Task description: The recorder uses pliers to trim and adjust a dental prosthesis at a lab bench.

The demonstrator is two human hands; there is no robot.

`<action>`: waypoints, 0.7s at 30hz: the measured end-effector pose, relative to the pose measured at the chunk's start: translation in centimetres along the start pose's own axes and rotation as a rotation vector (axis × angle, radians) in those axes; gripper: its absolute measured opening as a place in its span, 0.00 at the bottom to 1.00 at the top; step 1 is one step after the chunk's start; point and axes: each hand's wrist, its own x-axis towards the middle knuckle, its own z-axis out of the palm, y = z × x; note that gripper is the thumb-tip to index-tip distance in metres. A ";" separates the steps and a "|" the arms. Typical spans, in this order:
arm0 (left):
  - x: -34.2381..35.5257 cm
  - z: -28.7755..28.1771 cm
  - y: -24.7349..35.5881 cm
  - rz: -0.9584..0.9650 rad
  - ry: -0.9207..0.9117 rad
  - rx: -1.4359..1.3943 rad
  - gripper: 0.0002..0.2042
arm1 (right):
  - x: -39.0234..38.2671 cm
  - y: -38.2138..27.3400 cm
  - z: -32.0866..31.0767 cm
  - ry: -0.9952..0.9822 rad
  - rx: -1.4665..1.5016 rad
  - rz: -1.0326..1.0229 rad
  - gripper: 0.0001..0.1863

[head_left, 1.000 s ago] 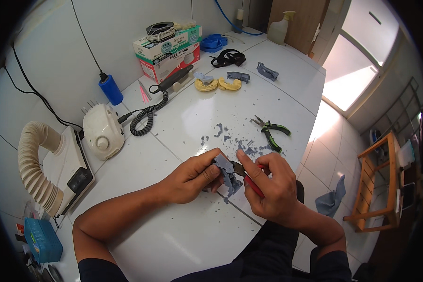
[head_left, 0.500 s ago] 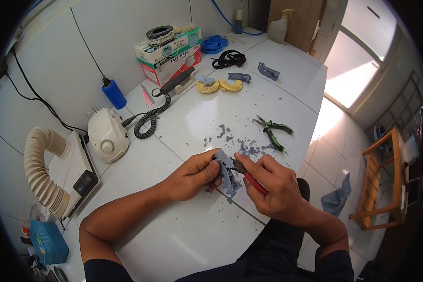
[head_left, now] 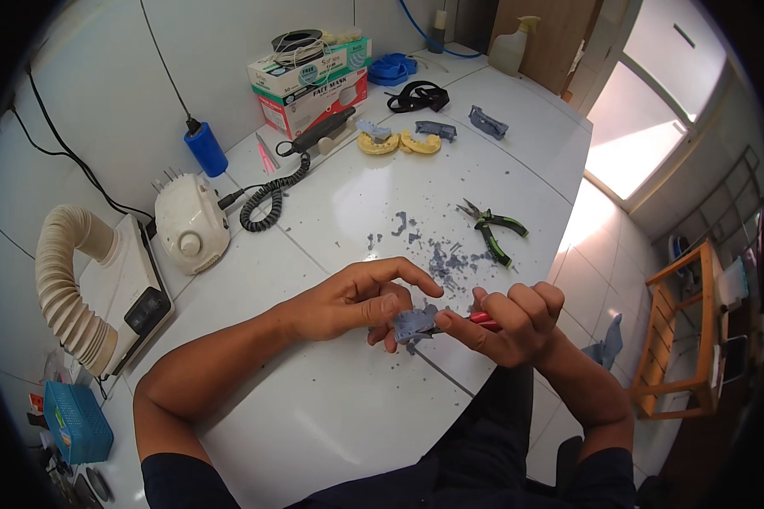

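Observation:
A jagged blue-grey moulded piece (head_left: 414,324) is held between my hands, above the table's near part. My left hand (head_left: 361,301) has its thumb at the piece's left end and lower fingers curled beneath it, while the index finger is lifted away and stretched out. My right hand (head_left: 509,327) grips red-handled cutters (head_left: 485,319); its thumb reaches the piece's right end. The cutters' jaws are mostly hidden by that thumb. Just beyond my hands lie blue-grey crumbs (head_left: 450,265). Green-and-black pliers (head_left: 494,231) rest with handles spread, right of the crumbs.
Two yellow dental casts (head_left: 399,144) stand farther back, near blue-grey pieces (head_left: 488,123). Stacked boxes (head_left: 323,97) are behind a rotary handpiece (head_left: 318,131) with a coiled cord. A white control unit (head_left: 190,225) and hose device (head_left: 132,305) occupy the left. The table's edge (head_left: 569,220) runs along the right.
The blue-grey piece has been turned from upright to lying sideways. My left index finger has lifted off it. My right hand has rotated, its fingers raised, with the cutters now pointing left.

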 end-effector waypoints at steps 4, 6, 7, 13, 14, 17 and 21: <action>0.0 -0.1 0.2 -0.097 -0.063 -0.043 0.21 | -0.7 0.6 0.8 -0.012 -0.030 -0.071 0.23; 0.1 -0.2 0.0 -0.133 -0.063 -0.062 0.19 | -0.9 0.5 1.2 0.006 -0.006 -0.053 0.22; 0.2 0.0 0.0 -0.124 -0.030 -0.049 0.17 | -0.8 0.7 1.3 0.005 -0.005 -0.055 0.22; 0.0 0.2 -0.4 -0.074 0.120 -0.023 0.15 | -0.8 2.0 0.6 -0.112 -0.107 0.084 0.26; 0.0 0.3 -0.5 -0.072 0.157 -0.013 0.18 | -0.8 2.1 0.3 -0.106 -0.105 0.081 0.26; 0.3 0.6 -0.3 -0.041 0.223 -0.054 0.25 | 0.1 2.0 -1.1 -0.273 0.296 0.494 0.34; 0.7 1.1 -0.1 -0.023 0.303 -0.113 0.28 | 0.2 -0.5 -2.0 -0.296 0.655 0.805 0.32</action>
